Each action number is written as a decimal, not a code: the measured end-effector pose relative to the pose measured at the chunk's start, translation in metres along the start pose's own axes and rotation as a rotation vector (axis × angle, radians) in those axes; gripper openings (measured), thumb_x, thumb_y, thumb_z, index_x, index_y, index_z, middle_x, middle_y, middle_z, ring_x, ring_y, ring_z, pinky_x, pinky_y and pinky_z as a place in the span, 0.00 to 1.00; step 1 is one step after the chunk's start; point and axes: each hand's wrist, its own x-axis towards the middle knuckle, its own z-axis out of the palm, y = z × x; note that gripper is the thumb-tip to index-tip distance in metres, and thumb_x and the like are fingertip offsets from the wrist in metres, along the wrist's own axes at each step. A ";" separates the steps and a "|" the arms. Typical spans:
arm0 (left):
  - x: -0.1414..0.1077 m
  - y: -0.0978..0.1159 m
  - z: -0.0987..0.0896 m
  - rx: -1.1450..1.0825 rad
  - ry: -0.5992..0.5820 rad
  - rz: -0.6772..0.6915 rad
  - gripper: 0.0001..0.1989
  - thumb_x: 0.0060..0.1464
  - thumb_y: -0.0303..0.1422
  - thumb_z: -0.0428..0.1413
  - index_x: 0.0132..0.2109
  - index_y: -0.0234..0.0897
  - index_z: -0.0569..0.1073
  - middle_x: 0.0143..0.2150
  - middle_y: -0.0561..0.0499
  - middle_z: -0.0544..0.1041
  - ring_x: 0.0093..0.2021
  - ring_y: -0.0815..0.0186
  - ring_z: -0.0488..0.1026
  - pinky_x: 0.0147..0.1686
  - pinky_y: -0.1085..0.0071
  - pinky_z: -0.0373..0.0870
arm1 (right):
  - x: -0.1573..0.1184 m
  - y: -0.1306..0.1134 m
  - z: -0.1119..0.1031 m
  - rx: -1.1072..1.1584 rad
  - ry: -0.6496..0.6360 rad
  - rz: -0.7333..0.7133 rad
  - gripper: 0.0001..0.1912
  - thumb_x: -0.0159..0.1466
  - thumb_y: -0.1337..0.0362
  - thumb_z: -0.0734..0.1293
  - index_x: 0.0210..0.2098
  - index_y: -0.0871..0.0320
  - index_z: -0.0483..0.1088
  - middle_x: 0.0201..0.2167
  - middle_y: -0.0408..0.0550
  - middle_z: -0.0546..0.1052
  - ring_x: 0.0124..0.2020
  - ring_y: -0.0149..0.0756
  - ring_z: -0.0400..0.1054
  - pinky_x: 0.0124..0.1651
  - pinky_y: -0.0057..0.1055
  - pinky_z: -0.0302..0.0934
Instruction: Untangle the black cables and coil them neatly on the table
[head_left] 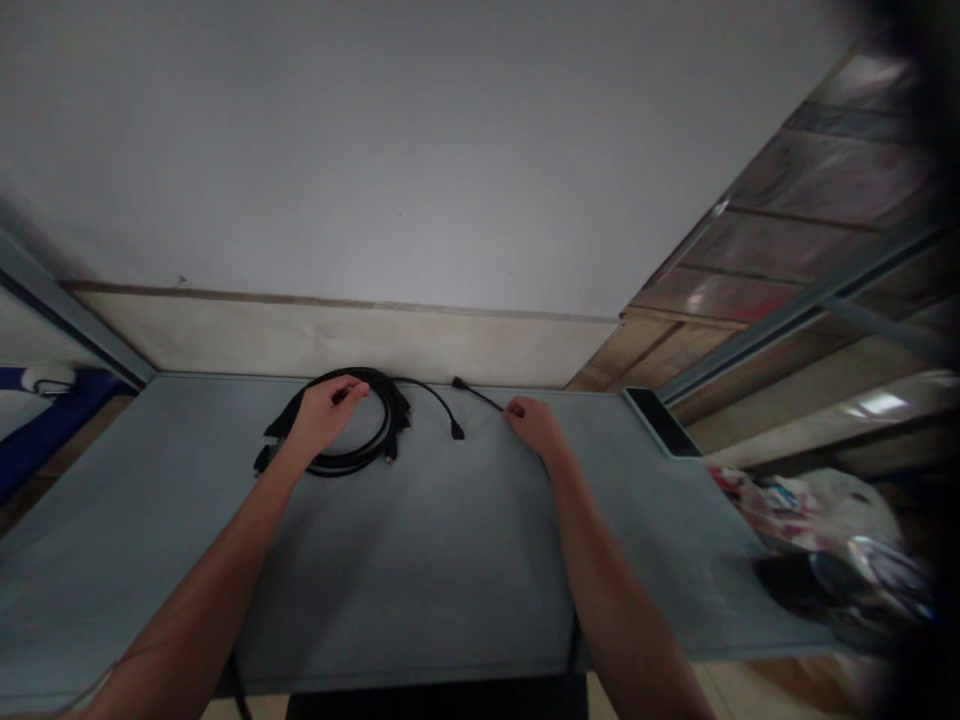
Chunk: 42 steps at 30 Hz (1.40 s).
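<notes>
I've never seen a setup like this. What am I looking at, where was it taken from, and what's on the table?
No machine here: these are a person's bare hands, seen by a camera worn on that person's head, looking forward and down. On the grey table lies a coil of black cables, with a phone-like device farther right. The right hand pinches a thin black cable, its plug end sticking out. The left hand is over the coil; whether it grips anything is unclear.
</notes>
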 end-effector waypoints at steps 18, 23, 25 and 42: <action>0.004 -0.005 -0.002 0.011 0.130 -0.072 0.19 0.61 0.46 0.50 0.37 0.37 0.76 0.30 0.50 0.77 0.31 0.63 0.71 0.33 0.70 0.64 | 0.036 -0.051 0.017 0.302 -0.023 -0.220 0.14 0.69 0.60 0.62 0.46 0.56 0.78 0.44 0.53 0.80 0.44 0.40 0.73 0.51 0.37 0.64; -0.001 0.001 0.005 -0.044 0.060 -0.053 0.18 0.61 0.46 0.50 0.37 0.36 0.77 0.31 0.51 0.77 0.31 0.65 0.71 0.31 0.71 0.63 | 0.001 -0.069 0.027 0.496 -0.059 -0.318 0.28 0.67 0.53 0.64 0.65 0.52 0.63 0.64 0.55 0.67 0.62 0.45 0.63 0.61 0.42 0.60; -0.003 0.004 0.011 -0.044 0.024 -0.043 0.19 0.61 0.45 0.50 0.37 0.36 0.77 0.31 0.51 0.77 0.31 0.65 0.71 0.31 0.71 0.64 | -0.006 -0.077 0.037 0.493 -0.050 -0.360 0.28 0.67 0.53 0.64 0.64 0.53 0.64 0.61 0.56 0.69 0.61 0.46 0.63 0.61 0.43 0.59; -0.004 -0.009 0.004 -0.032 -0.356 -0.018 0.16 0.55 0.44 0.58 0.39 0.38 0.83 0.38 0.46 0.83 0.39 0.58 0.78 0.44 0.65 0.72 | -0.007 -0.022 -0.022 1.186 -0.574 -0.008 0.10 0.57 0.61 0.74 0.33 0.59 0.71 0.17 0.33 0.56 0.17 0.21 0.44 0.20 0.24 0.38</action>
